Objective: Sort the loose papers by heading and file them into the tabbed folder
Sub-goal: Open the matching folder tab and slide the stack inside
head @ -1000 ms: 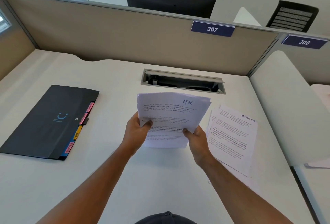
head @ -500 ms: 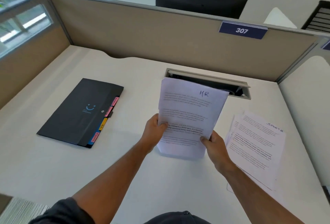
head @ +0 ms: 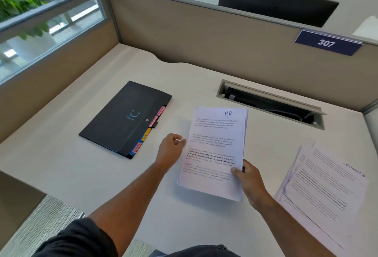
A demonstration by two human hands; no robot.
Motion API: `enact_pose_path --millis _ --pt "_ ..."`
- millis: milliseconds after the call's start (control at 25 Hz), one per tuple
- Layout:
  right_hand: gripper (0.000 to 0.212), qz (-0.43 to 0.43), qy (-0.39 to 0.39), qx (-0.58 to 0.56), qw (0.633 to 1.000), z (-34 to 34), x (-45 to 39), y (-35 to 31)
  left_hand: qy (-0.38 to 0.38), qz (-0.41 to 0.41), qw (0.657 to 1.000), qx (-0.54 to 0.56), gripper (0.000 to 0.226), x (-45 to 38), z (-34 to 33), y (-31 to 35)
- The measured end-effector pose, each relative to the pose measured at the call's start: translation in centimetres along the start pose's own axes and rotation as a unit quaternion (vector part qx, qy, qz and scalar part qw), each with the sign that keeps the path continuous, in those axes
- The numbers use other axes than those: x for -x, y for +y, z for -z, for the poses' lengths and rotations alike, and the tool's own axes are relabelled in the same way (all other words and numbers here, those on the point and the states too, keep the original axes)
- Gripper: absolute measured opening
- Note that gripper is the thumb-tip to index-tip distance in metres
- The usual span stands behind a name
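1. Nearest you, your right hand [head: 248,183] pinches the lower right edge of the white printed sheaf headed "HR" [head: 214,152], thumb on top of the page and the fingers hidden beneath it. It alone now carries the sheaf, which is held low over the pale desk [head: 102,174], slightly tilted.

2. Your left hand [head: 170,151] has let go within the last half second: before, it gripped the left edge, and now it sits just beside that edge with the fingers loosely curled and holding nothing. Whether a knuckle still brushes the paper cannot be told.

3. To your right, the loose fanned pile of white papers topped by a sheet headed "SPORTS" [head: 325,187] lies flat on the desk, well apart from the folder and unsorted beneath the top page as far as can be seen.

4. Farther left, the black flat tabbed folder with a small smile logo [head: 124,119] lies closed, its pink, yellow and blue tabs [head: 146,135] poking out along the right edge toward the sheaf.

5. Your view has swung left since a second ago, bringing the folder nearer centre. Judged from this, the HR group is gathered and the freed left hand is likely bound for the folder flap; filing itself is not yet begun.

6. Beyond, the open grey cable tray [head: 270,103] and the beige partition bearing the "307" plate [head: 327,42] close the scene.
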State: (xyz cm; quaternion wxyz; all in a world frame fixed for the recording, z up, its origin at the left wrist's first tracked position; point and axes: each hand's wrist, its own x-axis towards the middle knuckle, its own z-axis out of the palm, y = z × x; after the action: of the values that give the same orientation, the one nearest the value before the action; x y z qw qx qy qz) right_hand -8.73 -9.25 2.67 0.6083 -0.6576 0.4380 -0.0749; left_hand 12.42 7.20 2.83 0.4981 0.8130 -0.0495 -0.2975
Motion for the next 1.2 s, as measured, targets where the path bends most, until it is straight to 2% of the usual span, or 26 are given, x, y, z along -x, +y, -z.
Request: enact_pose_path --millis 120,200,280,360,560,720,840,1040,1200 --pt "0.025 -0.016 -0.005 -0.003 1.0 -1.4 -0.1 0.2 0.118 -0.047 0.987 -0.097 0.025 -2.1 3.5 -1.5" --pt "0.025 -0.026 -0.01 0.001 1.0 -1.9 -0.1 0.4 0.183 -0.072 0.964 -0.176 0.028 -3.7 5.6 -2.1" --pt "0.025 -0.033 -0.013 0.003 0.999 -2.4 0.0 0.4 0.226 -0.073 0.939 -0.25 0.034 -5.1 7.0 -2.6" --pt "0.025 -0.037 -0.013 0.005 0.999 -2.9 0.1 0.3 0.237 -0.053 0.924 -0.294 0.046 -6.5 7.9 -3.0" --pt "0.023 -0.043 -0.005 0.009 0.999 -3.5 0.1 0.3 0.201 -0.003 0.906 -0.373 0.081 -9.3 9.5 -4.5" --pt "0.025 -0.047 0.002 0.008 0.999 -4.0 0.1 0.3 0.173 0.018 0.902 -0.396 0.094 -9.7 10.1 -4.9" --pt "0.025 -0.051 -0.001 0.01 0.999 -4.7 -0.2 0.4 0.149 0.017 0.899 -0.412 0.094 -9.9 10.7 -4.8" --pt "0.026 -0.049 -0.006 0.006 0.999 -5.9 -0.5 0.0 0.124 -0.02 0.854 -0.505 0.084 -9.8 11.3 -5.0" --pt "0.024 -0.052 -0.009 0.002 0.999 -6.8 -0.7 -0.3 0.058 -0.034 0.856 -0.512 0.059 -10.7 11.8 -4.4"
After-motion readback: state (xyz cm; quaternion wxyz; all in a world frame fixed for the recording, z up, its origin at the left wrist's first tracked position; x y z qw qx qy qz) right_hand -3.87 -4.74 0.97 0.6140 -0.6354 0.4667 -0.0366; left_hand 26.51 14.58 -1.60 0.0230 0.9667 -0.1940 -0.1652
